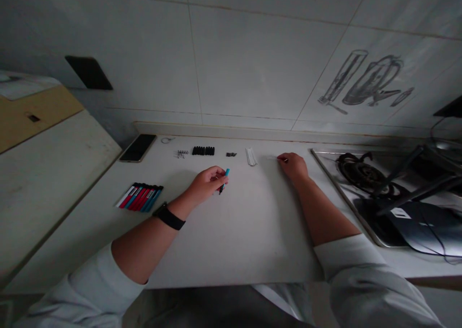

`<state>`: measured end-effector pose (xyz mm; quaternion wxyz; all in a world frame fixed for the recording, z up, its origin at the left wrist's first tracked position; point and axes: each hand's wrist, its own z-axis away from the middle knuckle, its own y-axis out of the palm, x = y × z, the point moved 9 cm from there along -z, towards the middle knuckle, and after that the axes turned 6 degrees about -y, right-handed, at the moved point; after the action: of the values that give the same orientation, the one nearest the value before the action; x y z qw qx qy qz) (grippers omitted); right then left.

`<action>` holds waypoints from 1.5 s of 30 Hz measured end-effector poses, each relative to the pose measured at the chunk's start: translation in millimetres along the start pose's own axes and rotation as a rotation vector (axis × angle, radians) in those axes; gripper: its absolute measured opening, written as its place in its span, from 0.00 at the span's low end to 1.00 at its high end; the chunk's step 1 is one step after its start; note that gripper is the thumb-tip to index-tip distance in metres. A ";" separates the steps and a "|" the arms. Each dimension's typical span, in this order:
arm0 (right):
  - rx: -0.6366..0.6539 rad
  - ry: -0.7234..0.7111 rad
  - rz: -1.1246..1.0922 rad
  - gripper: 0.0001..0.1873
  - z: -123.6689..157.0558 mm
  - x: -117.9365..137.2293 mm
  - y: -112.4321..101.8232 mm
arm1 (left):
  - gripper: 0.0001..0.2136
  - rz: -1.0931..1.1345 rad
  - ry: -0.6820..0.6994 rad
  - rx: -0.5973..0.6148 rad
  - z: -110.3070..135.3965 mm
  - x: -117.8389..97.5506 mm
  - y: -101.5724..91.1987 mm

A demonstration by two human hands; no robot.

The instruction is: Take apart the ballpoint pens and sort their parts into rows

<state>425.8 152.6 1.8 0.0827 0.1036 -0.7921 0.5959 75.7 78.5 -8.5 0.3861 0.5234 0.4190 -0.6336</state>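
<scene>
My left hand is closed around a blue pen barrel with a dark end, held just above the white counter. My right hand rests on the counter further right, fingers pinched on a small thin part that I cannot name. Along the back of the counter lie a cluster of small springs, a row of black caps, some small black pieces and a bundle of white refill tubes. A row of finished red and blue pens lies at the left.
A dark phone lies at the counter's back left corner, a small ring beside it. A gas hob with a dark lid and cables sits at the right. Tiled wall stands behind; a lower surface lies at the left.
</scene>
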 end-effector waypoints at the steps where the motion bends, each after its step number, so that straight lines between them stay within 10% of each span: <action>1: 0.003 -0.001 0.013 0.14 -0.1 -0.2 -0.8 | 0.14 0.002 0.002 0.004 0.0 0.0 0.4; 45: 0.236 0.171 0.327 0.14 15.8 -14.8 -14.2 | 0.10 -0.176 0.194 -0.040 5.5 -15.6 2.2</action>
<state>443.7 134.6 6.8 0.0392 -0.0686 -0.7132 0.6965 78.3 73.3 7.1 0.2969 0.5356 0.5112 -0.6031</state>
